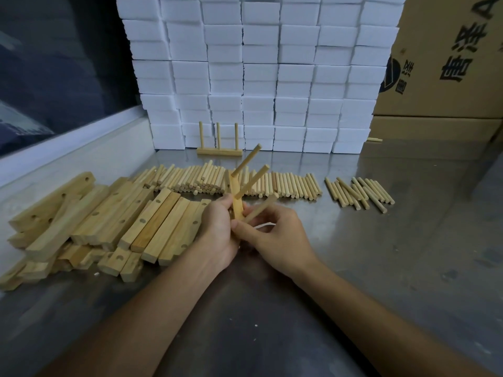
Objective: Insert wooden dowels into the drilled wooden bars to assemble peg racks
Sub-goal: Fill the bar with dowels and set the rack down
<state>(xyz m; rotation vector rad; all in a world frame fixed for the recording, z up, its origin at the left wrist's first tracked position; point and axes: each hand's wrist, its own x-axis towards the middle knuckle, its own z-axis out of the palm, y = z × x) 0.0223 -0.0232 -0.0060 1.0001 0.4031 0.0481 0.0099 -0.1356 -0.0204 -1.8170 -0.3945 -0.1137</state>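
Gripping a drilled bar (236, 205) on end at frame centre, the left hand (217, 232) wraps its fingers around it; two dowels already stick out up and right. The right hand (275, 235) pinches a third dowel (261, 209) at the bar's lower end. A finished rack (219, 151) stands behind, before white boxes (258, 77).
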